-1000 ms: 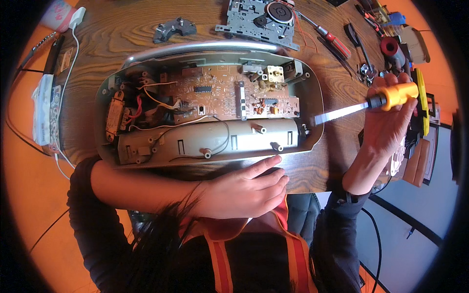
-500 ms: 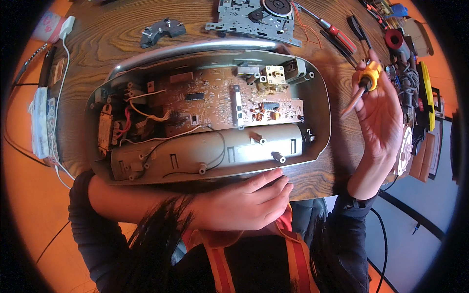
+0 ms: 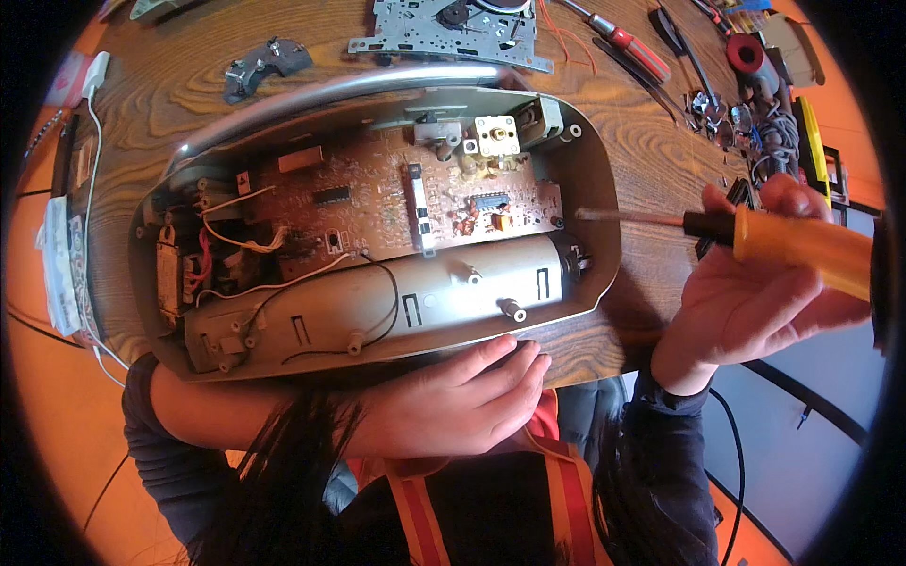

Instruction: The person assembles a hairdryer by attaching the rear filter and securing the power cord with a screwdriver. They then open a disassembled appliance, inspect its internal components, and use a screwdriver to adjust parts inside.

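Observation:
An open radio housing (image 3: pixel 604 170) lies in front of me, its inside facing up. A brown circuit board (image 3: pixel 377 203) with a blue chip, a tuning block and several thin wires fills its upper part. Along the near edge of the housing rests my left hand (image 3: pixel 462 396), fingers stretched out and the forearm bent across below it; nothing shows in its grasp. To the right of the housing, my right hand (image 3: pixel 746 302) is closed round a screwdriver (image 3: pixel 802 247) with a yellow handle and black collar. The screwdriver's shaft points left, its tip over the housing's right end.
Beyond the housing lie a metal tape mechanism (image 3: pixel 448 38) and a dark curved bracket (image 3: pixel 266 66). A red-handled screwdriver (image 3: pixel 632 52) lies at the far right, near small metal parts (image 3: pixel 717 118) and a bundle of grey cable (image 3: pixel 779 127). A white cable (image 3: pixel 94 123) runs down the left side.
My right hand has turned the screwdriver from pointing down toward me to lying nearly level, pointing left. The view has shifted, so the housing sits slightly further left; my left hand stays at its edge.

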Demonstrator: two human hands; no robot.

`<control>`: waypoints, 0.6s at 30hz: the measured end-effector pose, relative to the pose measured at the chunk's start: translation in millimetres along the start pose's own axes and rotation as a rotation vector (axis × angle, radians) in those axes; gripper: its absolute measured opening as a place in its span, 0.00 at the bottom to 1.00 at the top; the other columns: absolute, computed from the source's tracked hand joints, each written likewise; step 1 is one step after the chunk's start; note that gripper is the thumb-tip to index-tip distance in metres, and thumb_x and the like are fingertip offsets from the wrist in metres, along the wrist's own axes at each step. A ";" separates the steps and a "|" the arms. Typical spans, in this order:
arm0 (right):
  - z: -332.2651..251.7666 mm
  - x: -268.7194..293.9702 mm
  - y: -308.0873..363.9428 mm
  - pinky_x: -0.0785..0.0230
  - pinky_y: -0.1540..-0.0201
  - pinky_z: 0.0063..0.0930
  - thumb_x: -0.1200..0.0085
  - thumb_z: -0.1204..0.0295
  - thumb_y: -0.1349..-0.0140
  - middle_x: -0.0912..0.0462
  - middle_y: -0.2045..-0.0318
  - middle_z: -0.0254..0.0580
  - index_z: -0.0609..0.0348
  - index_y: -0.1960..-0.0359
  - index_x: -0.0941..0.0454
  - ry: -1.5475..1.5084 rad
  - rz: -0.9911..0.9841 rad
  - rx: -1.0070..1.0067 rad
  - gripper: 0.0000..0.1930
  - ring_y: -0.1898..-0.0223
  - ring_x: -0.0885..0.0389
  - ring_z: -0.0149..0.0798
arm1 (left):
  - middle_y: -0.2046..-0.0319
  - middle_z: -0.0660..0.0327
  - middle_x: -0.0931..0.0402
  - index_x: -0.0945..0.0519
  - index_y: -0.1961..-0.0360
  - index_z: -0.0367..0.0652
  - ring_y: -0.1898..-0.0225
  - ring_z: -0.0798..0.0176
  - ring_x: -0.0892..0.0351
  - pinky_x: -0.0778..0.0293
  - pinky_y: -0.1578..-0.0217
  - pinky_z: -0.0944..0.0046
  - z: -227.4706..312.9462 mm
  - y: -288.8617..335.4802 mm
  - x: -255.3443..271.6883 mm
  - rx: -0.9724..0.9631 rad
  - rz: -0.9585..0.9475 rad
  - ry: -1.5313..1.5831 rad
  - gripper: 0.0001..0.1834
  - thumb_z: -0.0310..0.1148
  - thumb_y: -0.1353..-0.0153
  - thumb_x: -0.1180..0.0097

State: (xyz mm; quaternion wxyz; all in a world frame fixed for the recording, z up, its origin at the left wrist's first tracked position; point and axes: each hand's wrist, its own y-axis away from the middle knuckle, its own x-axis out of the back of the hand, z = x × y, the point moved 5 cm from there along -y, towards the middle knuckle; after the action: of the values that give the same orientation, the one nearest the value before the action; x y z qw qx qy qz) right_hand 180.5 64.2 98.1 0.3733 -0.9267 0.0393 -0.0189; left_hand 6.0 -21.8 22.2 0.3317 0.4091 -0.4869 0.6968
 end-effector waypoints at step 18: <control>-3.3 -9.7 3.4 0.20 0.72 0.39 0.62 0.67 0.34 0.30 0.59 0.54 0.28 0.37 0.60 0.321 -0.152 0.058 0.28 0.61 0.28 0.42 | 0.50 0.62 0.30 0.25 0.59 0.50 0.45 0.66 0.33 0.49 0.50 0.42 2.8 0.7 -2.8 -0.082 -0.141 -0.165 0.14 0.40 0.44 0.56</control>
State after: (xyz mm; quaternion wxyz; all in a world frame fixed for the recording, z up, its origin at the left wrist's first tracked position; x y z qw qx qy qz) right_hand 170.4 60.4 98.0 0.3861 -0.9010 0.0277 -0.1960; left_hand 7.4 -24.8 20.0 0.3554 0.4843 -0.5106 0.6152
